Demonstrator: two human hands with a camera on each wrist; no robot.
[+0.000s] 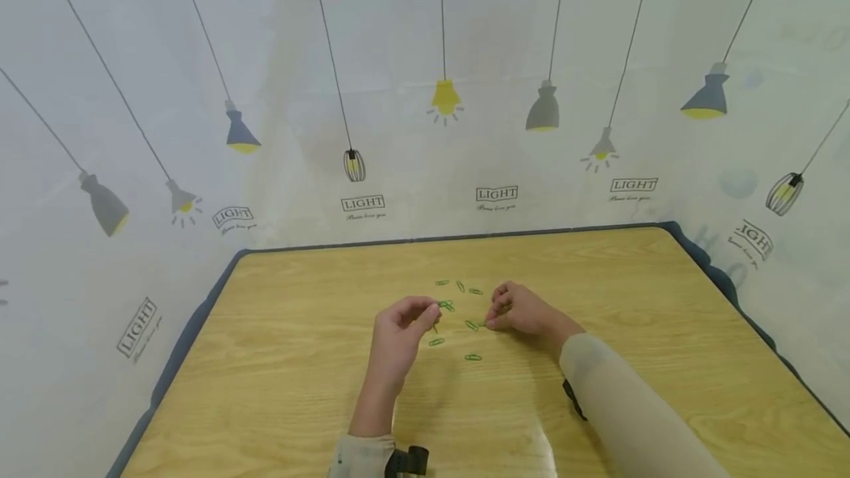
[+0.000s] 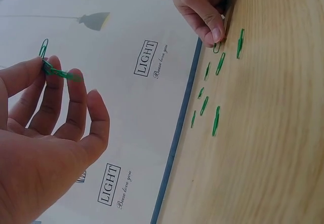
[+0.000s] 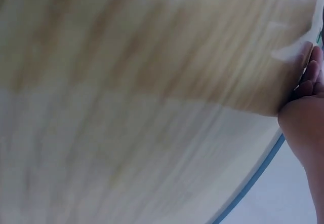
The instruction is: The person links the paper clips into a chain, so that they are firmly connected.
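Left hand (image 1: 401, 327): pinches green clips (image 2: 63, 74), held up above the table (image 1: 285, 367).
Right hand (image 1: 524, 312): pinches another clip (image 2: 217, 47) low at the table, right of the others.
Loose clips (image 1: 473, 358): lie scattered between the hands, some farther, some nearer.

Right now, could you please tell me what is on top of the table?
Several loose green paper clips lie on the table, near the left grip and right grip. In the head view, both hide patches of wood; anything there is covered.
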